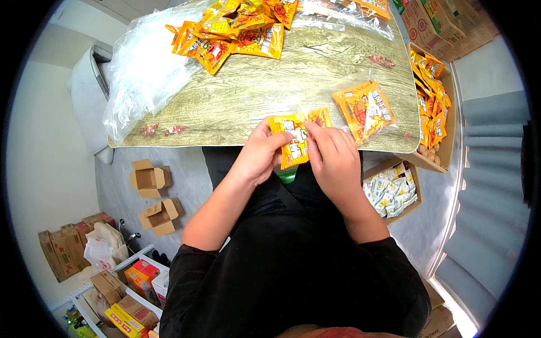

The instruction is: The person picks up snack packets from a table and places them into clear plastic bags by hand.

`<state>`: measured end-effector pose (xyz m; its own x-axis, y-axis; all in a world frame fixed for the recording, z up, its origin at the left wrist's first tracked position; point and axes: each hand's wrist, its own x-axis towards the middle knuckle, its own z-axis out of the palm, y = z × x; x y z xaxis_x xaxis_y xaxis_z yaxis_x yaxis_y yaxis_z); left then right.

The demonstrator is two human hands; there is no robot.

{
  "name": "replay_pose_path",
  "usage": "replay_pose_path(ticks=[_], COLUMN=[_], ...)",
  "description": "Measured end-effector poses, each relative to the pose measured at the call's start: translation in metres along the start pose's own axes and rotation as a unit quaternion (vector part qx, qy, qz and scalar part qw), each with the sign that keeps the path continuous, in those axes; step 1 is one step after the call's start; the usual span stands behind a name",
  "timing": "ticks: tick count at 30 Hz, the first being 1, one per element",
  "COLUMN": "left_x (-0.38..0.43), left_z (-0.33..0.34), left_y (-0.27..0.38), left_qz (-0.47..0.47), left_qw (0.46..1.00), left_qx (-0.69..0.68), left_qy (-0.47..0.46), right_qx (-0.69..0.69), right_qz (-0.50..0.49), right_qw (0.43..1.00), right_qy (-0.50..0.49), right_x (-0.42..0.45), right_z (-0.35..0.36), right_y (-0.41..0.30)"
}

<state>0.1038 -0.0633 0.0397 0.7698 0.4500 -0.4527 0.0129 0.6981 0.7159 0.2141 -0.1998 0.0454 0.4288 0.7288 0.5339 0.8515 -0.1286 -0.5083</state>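
My left hand (264, 150) grips an orange snack packet (295, 141) over the table's front edge, its thumb across the printed face. At the packet's right side are the bent fingers of my right hand (334, 156), which pinch its edge. Just behind them another orange packet (320, 116) shows in part, with clear film around it; my right fingers hide its lower portion. To the right on the wood-grain table (253, 93) lies a clear plastic bag holding orange packets (367, 110).
A pile of orange packets (236, 34) lies at the table's far side, beside clear plastic bags (148, 67). Right of the table stands a carton of orange packets (450, 126); below it, a box of white sachets (391, 190). Small open cartons (148, 179) sit on the floor at left.
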Motion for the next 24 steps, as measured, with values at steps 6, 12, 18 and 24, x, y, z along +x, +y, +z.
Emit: replay_pose_path(ticks=[6, 12, 18, 24], left_x=[0.002, 0.009, 0.019, 0.033], left_z=[0.011, 0.011, 0.029, 0.035], left_y=[-0.005, -0.001, 0.000, -0.004], left_qz=[0.017, -0.096, -0.147, -0.137], left_qw=[0.992, 0.983, 0.952, 0.954], left_qx=[-0.125, -0.099, -0.213, -0.145], left_qy=[0.004, -0.118, -0.163, -0.225], right_qx=[0.015, -0.003, 0.010, 0.029], right_qz=[-0.007, 0.003, -0.025, -0.036], right_qw=[1.000, 1.000, 1.000, 0.999], right_qy=[0.015, -0.005, -0.005, -0.001], right_x=[-0.001, -0.004, -0.009, -0.011], right_z=[-0.005, -0.014, -0.010, -0.010], right_y=[0.000, -0.007, -0.014, -0.016])
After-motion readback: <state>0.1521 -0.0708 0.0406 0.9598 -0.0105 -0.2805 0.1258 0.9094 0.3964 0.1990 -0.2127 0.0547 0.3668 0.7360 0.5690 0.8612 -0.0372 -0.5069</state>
